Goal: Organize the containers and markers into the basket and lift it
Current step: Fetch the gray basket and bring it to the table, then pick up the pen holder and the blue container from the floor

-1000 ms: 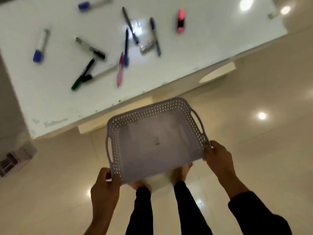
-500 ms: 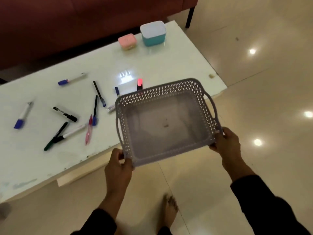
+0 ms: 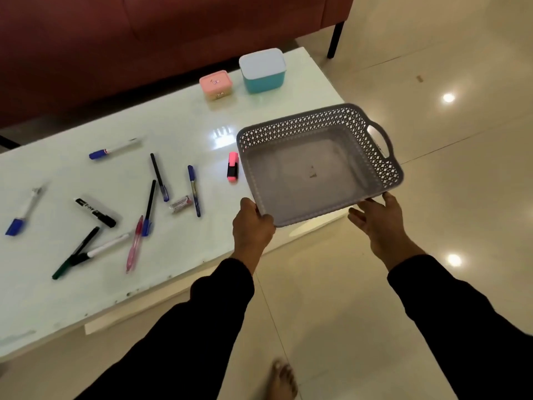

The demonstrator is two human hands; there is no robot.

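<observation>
Head view: a grey perforated basket sits right of centre, over the right end of the white bench; the left hand grips its near left corner, thumb over the rim; the right hand has fingers spread, touching the near right corner from beneath; a pink container and a teal container stand at upper centre; a pink highlighter lies just left of the basket; markers and pens lie scattered at the left.

The print on the black marker and pink container is too blurred to read
</observation>
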